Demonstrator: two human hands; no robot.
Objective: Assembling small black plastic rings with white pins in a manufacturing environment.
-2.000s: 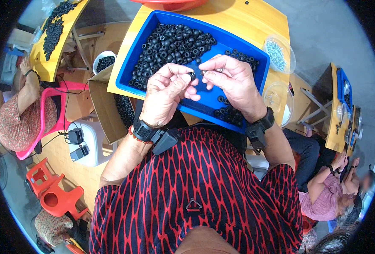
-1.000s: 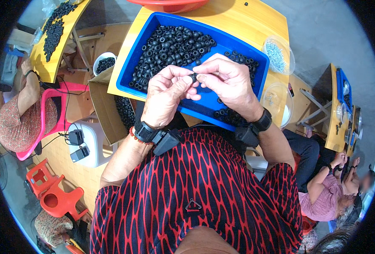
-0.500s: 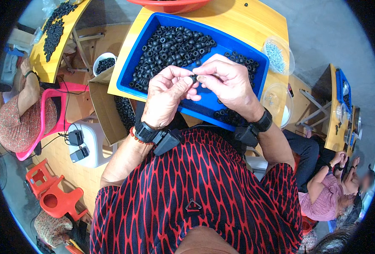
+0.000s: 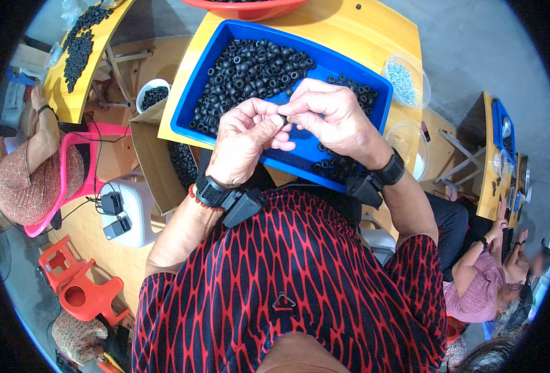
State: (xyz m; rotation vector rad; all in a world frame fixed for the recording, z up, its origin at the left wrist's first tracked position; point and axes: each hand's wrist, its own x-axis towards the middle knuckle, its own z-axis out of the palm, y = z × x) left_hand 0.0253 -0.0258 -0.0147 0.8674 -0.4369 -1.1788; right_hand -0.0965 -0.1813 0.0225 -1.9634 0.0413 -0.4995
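Over the blue tray [image 4: 334, 55], both my hands meet at chest height. My left hand [image 4: 240, 146] is closed, its thumb and fingers pinching a small black ring-shaped piece [image 4: 284, 120]. From the other side, my right hand [image 4: 337, 121] is closed too, thumb and forefinger pinched against that piece. Whatever else lies between its fingertips is hidden or too small to make out. Below the hands, a large heap of black ring-shaped pieces [image 4: 244, 68] fills the tray's left and far part. A smaller group of them [image 4: 359, 93] lies along its right side, partly behind my right hand.
A clear tub of small pale-blue parts [image 4: 402, 84] and another clear tub [image 4: 414, 146] stand right of the tray. Beyond it sits a red basin [image 4: 250, 9]. At left are a white bucket [image 4: 154, 84], an open cardboard box [image 4: 150, 161] and a co-worker's pink chair [image 4: 63, 180].
My hands stay together at the ring-shaped piece, with only slight shifts of the fingers. At the far right, a co-worker's hand has moved up toward the table.
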